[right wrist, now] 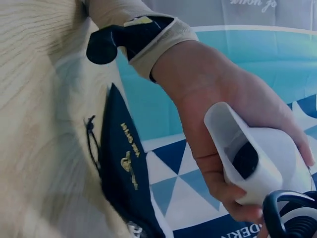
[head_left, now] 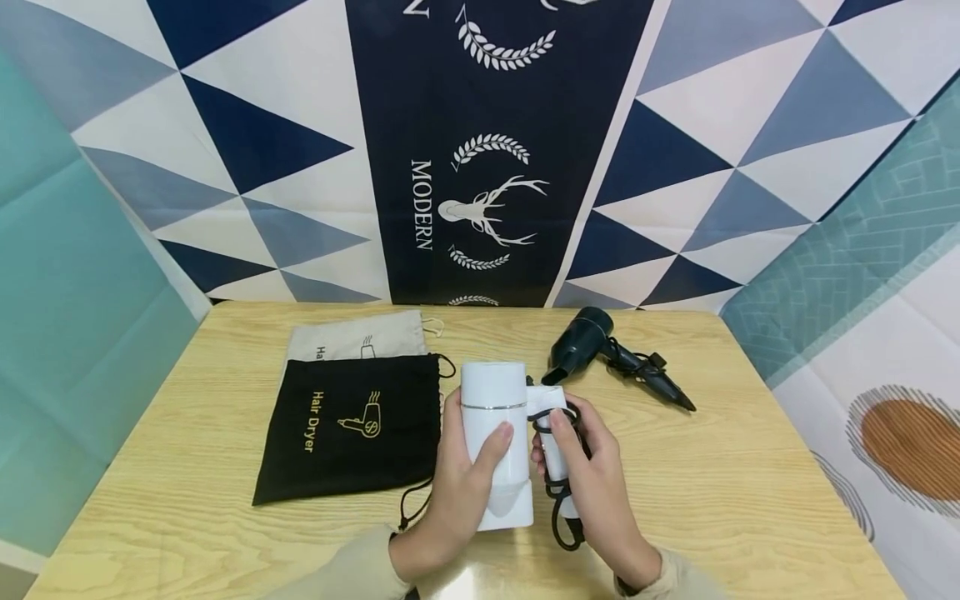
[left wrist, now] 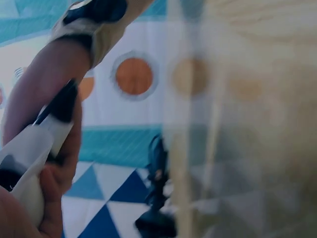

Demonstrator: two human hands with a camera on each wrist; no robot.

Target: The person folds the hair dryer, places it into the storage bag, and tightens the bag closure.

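Note:
A white hair dryer [head_left: 493, 450] with a silver band is held upright above the table's front part. My left hand [head_left: 459, 479] grips its barrel, thumb across the front. The dryer's handle [head_left: 553, 454], wound with a black cord, is gripped by my right hand [head_left: 600, 475], thumb laid along it. In the right wrist view the flared white nozzle [right wrist: 235, 144] shows its dark opening. Left of my hands lies a black drawstring bag [head_left: 348, 433] printed "Hair Dryer", partly over a light grey bag [head_left: 352, 333].
A dark hair dryer [head_left: 581, 342], its cord bundled at the handle, lies at the back right of the wooden table [head_left: 720, 492]. A patterned cloth [head_left: 292, 108] hangs behind the table. One drawstring of the black bag trails toward my left wrist.

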